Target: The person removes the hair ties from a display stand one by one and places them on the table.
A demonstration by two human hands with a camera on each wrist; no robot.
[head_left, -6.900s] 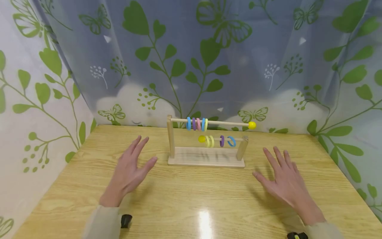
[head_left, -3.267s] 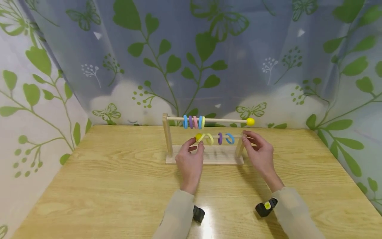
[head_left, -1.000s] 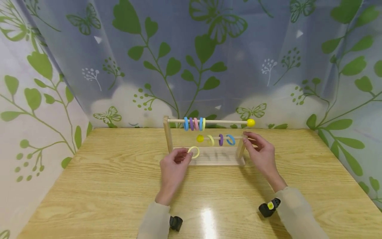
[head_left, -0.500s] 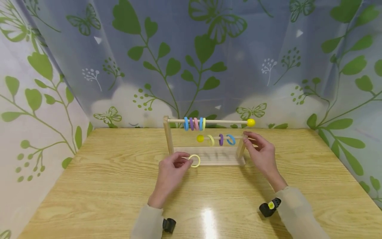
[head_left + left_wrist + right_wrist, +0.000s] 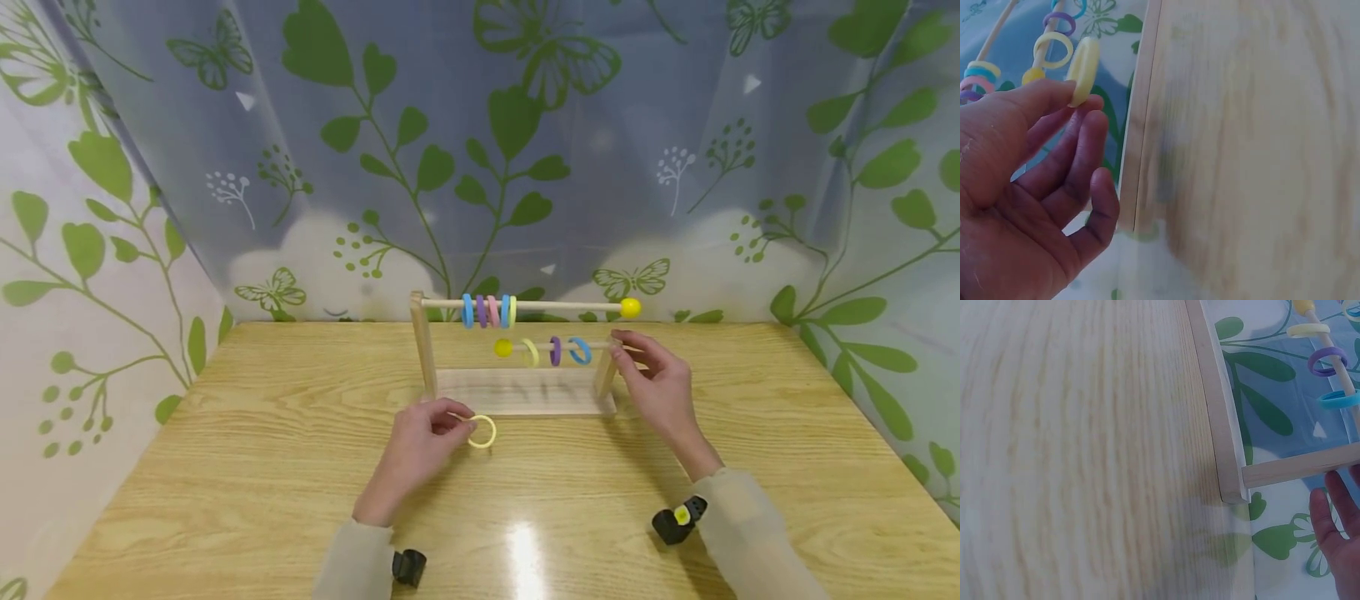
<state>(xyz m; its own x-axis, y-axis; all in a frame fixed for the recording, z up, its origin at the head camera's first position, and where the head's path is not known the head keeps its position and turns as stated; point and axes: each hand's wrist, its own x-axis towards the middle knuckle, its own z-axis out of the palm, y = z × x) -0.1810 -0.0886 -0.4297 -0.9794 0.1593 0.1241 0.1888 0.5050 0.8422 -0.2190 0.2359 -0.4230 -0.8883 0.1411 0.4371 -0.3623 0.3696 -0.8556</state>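
A thin pale yellow ring [image 5: 495,432] is pinched between the thumb and fingertips of my left hand [image 5: 420,450], just in front of the wooden stand's base [image 5: 525,407]. In the left wrist view this ring [image 5: 1085,69] stands on edge at the fingertips. My right hand [image 5: 660,392] holds the top of the stand's short right post [image 5: 606,377] with thumb and fingers. On the lower rod hang a yellow ring [image 5: 531,352], a purple ring [image 5: 556,352] and a blue ring [image 5: 580,351]. A yellow ball [image 5: 503,347] caps that rod's left end.
The upper rod [image 5: 566,307] carries several coloured rings [image 5: 492,312] near the tall left post [image 5: 423,346], and a yellow ball [image 5: 631,308] ends it at right. Beneath lies a wood-grain table [image 5: 262,475]. A leaf-patterned curtain [image 5: 480,167] stands behind.
My left hand took one yellow ring off the lower rod, then brought it down toward me, in front of the base. My right hand reached the short post earlier and has stayed there.
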